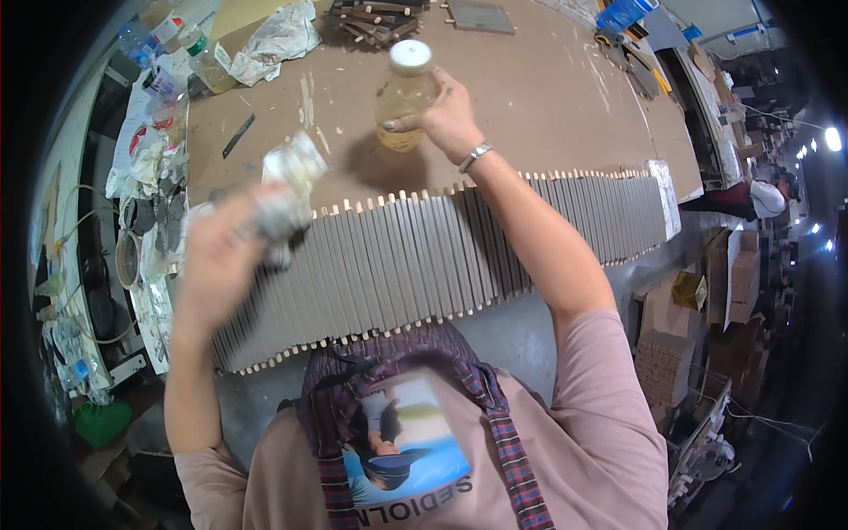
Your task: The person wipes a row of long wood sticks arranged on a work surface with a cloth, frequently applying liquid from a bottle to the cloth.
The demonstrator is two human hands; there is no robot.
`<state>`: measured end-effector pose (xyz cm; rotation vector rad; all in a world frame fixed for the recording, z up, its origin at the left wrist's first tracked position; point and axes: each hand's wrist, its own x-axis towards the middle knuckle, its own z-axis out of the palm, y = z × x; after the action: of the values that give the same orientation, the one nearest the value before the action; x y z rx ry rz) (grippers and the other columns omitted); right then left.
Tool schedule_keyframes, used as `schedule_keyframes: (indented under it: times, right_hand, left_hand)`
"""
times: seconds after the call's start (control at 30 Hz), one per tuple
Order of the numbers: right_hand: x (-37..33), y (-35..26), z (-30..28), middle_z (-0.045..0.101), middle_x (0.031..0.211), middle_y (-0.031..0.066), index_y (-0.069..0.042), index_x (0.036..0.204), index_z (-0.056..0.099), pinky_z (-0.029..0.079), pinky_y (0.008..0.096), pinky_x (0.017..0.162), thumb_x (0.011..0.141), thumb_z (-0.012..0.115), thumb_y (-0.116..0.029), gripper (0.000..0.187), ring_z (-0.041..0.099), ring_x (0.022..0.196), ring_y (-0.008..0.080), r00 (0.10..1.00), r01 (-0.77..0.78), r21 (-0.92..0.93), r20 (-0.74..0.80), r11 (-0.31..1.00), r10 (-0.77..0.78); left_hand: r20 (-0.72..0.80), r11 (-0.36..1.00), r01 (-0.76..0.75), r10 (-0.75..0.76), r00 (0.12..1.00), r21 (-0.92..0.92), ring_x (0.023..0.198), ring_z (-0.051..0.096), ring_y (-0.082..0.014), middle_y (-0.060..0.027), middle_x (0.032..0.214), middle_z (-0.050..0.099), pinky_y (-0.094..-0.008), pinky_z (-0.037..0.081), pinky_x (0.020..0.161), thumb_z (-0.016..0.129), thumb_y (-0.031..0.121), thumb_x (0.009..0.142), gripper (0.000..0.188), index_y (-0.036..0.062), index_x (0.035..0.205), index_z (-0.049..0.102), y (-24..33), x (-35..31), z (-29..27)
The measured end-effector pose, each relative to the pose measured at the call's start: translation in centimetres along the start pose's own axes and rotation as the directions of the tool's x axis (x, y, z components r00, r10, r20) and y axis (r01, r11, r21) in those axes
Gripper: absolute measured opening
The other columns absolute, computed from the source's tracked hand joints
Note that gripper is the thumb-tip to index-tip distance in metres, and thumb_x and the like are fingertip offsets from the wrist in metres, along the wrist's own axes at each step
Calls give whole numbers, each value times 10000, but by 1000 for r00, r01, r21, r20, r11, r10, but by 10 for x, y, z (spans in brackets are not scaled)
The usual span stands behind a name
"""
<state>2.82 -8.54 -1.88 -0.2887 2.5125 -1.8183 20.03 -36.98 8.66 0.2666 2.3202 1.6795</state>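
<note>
My right hand (449, 122) is wrapped round a clear plastic bottle (406, 93) with a white cap and yellowish liquid, held up over the brown board. My left hand (221, 252), smeared by motion, is closed on a crumpled whitish rag (296, 168) with grey stains, over the left part of a long row of grey slats (397, 256). The slats lie side by side along the table's near edge, light wooden peg ends sticking out at both sides. Whether the rag touches the slats is hard to tell.
A brown board (521, 88) covers the table. On it lie a dark thin blade-like strip (238, 135), a crumpled white sheet (278, 40) and a pile of pegged dark pieces (375, 22). Several bottles (208, 62) stand at the far left; cardboard boxes (667, 362) are at the right.
</note>
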Motion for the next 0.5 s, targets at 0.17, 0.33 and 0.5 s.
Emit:
schedule_keyframes:
  times: [0.17, 0.33, 0.5]
  right_hand:
    - [-14, 9, 19, 630, 1301, 192, 46, 1395, 472, 474, 370, 1083, 509, 983, -119, 1036, 597, 1231, 289, 994, -68, -104, 73, 992, 76]
    - [-32, 13, -7, 634, 1298, 183, -13, 1407, 461, 489, 389, 1066, 579, 940, -100, 961, 609, 1212, 317, 992, -77, -294, 69, 953, 101]
    - [-85, 3, -41, 624, 1303, 189, -30, 1311, 590, 472, 389, 1059, 761, 788, -139, 594, 579, 1243, 349, 995, 66, -516, -33, 854, -96]
  left_hand:
    - [538, 545, -586, 268, 799, 600, 1355, 504, -312, -141, 1398, 587, -536, 373, 1142, 624, 33, 812, 620, 138, 1416, 534, -55, -27, 72]
    - [-120, 710, -174, 343, 932, 682, 993, 606, -300, -140, 1249, 673, -436, 505, 909, 584, -24, 787, 476, 77, 1240, 687, -84, 19, 12]
    - [461, 499, -594, 375, 804, 631, 1235, 596, -227, -24, 1336, 656, -557, 402, 1109, 566, -29, 810, 542, 235, 1269, 685, -55, -18, 83]
